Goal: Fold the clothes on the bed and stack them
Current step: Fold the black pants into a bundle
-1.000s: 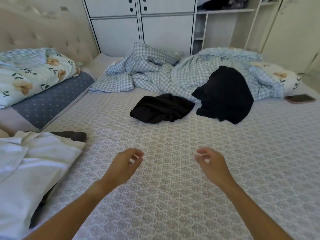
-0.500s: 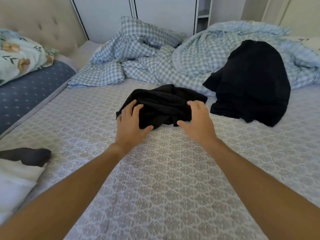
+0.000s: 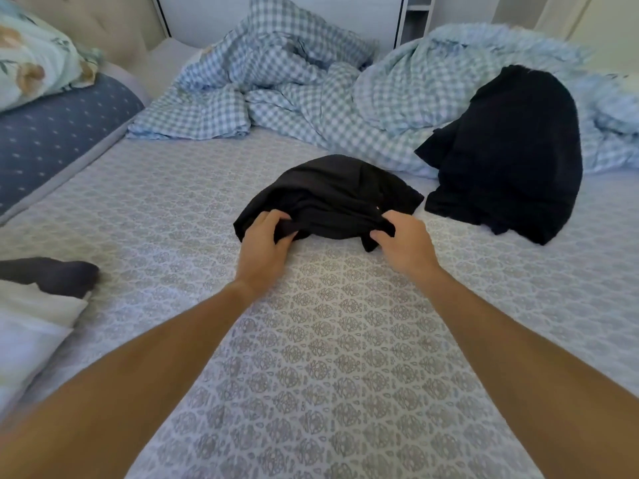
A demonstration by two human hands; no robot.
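Observation:
A crumpled black garment (image 3: 332,193) lies in the middle of the patterned bed sheet (image 3: 311,357). My left hand (image 3: 264,247) pinches its near left edge with the fingers curled into the cloth. My right hand (image 3: 403,245) grips the near right edge the same way. A second, larger black garment (image 3: 511,150) is draped over the bunched bedding at the right, apart from both hands. At the left edge lies a white folded cloth (image 3: 31,326) with a dark grey piece (image 3: 55,274) on top of it.
A rumpled blue checked duvet (image 3: 294,91) fills the far side of the bed. A floral pillow (image 3: 31,53) rests on a dotted blue pillow (image 3: 58,133) at the far left. White cabinet doors (image 3: 276,12) stand behind the bed.
Both hands reached forward from mid-bed to the small black garment, laid on it, and have now closed on its near edge. The view has moved closer to the garment.

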